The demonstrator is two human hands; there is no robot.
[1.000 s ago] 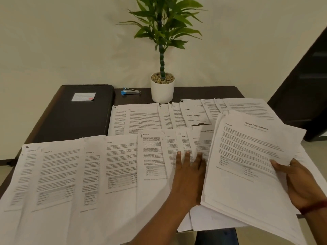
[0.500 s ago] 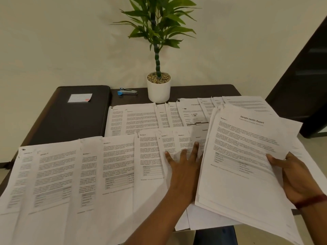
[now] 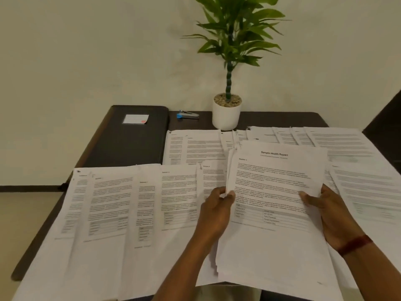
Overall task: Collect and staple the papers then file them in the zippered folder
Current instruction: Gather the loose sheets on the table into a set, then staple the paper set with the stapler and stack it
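I hold a stack of printed papers (image 3: 275, 187), topped by a page titled "Sample Health Report", above the table's front. My left hand (image 3: 217, 211) grips its left edge, thumb on top. My right hand (image 3: 329, 211) grips its right edge. Rows of overlapping printed sheets (image 3: 121, 203) lie spread on the dark table (image 3: 271, 119). A black zippered folder (image 3: 134, 140) with a white label lies shut at the back left. A small blue and silver stapler (image 3: 187, 115) sits beside the folder, near the back edge.
A white pot with a tall green plant (image 3: 226, 114) stands at the back middle, just behind the far row of sheets (image 3: 338, 142). A pale wall rises behind the table. Something dark stands at the far right edge.
My left hand has lifted off the spread sheets and taken hold of the stack's left edge. The stack has swung toward the middle and now sits straighter between both hands.
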